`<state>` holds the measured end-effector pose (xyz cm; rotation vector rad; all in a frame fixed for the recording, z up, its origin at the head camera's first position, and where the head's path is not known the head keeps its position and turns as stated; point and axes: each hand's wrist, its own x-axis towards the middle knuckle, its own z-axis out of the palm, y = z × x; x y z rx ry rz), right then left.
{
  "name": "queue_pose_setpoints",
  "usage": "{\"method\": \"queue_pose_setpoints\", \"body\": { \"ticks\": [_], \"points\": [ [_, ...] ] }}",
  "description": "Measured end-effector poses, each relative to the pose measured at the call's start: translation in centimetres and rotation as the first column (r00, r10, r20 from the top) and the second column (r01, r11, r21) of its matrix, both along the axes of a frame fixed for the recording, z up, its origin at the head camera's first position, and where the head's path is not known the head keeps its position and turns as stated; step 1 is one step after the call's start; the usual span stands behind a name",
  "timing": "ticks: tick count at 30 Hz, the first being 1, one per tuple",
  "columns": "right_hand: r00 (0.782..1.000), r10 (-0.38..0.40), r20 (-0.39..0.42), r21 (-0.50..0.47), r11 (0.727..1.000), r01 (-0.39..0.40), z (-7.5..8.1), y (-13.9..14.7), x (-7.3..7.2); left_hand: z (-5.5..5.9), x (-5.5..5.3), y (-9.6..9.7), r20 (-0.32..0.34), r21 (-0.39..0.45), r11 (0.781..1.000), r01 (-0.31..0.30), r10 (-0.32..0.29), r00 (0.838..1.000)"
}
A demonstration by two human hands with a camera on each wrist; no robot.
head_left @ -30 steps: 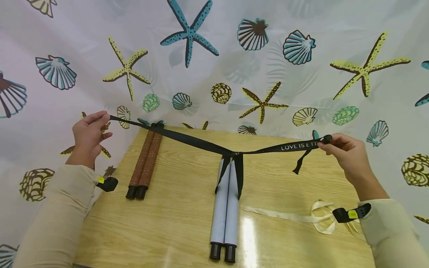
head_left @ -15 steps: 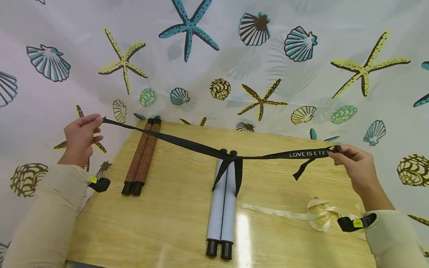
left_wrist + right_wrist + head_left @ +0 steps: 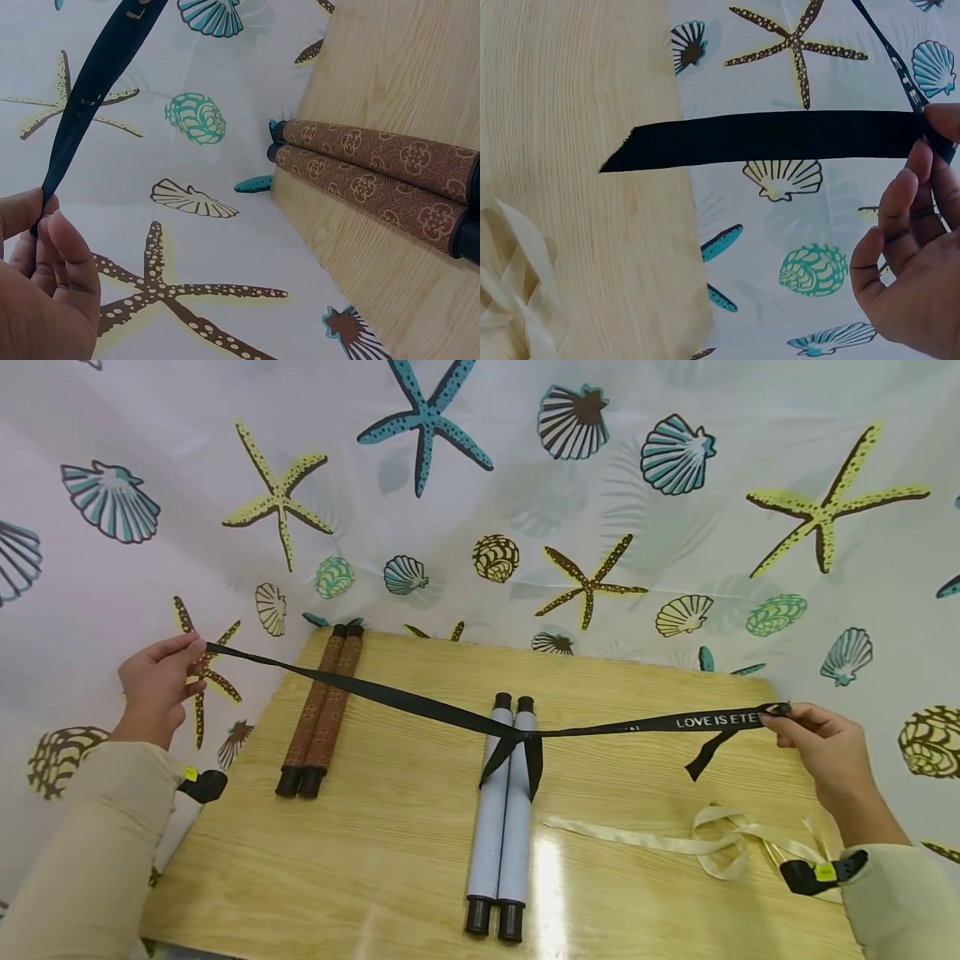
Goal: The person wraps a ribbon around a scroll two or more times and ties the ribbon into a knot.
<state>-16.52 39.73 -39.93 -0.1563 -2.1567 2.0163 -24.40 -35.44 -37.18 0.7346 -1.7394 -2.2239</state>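
Note:
A black ribbon with white lettering stretches between my two hands above the table. Its middle is crossed over a pair of light blue-grey scroll rollers with black end caps, and black loops hang down round their upper part. My left hand pinches one end of the ribbon between thumb and fingers. On the other side, my right hand pinches it near the "LOVE IS ETE…" lettering. A loose black ribbon tail sticks out past the right fingers, its cut end slanted.
Two brown patterned scroll rollers lie side by side at the table's left. A cream ribbon lies loosely coiled to the right of the pale scrolls. Behind the wooden table hangs a white curtain printed with starfish and shells.
Both hands have moved apart and lower, drawing the black ribbon out longer. The crossing has come down onto the pale scrolls, whose top caps now show above it.

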Motion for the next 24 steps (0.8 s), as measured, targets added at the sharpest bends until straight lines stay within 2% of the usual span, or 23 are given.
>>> {"method": "queue_pose_setpoints", "body": {
  "ticks": [7,12,19,22,24],
  "points": [
    [0.995,-0.056,0.087,0.046,0.998,0.052,-1.1,1.4,0.5,-0.3,0.3,-0.2,0.028,-0.017,1.0,-0.025,0.025,0.999],
    [0.982,-0.11,0.151,0.146,0.985,0.088,-1.7,2.1,1.0,-0.3,0.5,-0.5,0.044,-0.025,0.999,-0.036,0.037,0.998],
    [0.959,-0.166,0.229,0.346,0.935,0.079,-2.8,3.1,1.6,-0.7,1.1,-1.4,0.064,-0.063,0.998,-0.025,0.029,0.998],
    [0.952,-0.181,0.247,0.422,0.904,0.062,-3.6,3.4,1.7,-1.4,1.3,-1.5,0.078,-0.146,0.989,-0.008,0.02,0.997],
    [0.947,-0.178,0.267,0.461,0.887,0.037,-4.2,3.4,1.7,-2.1,1.4,-1.4,0.088,-0.219,0.975,0.02,-0.001,0.996]
  ]
}}
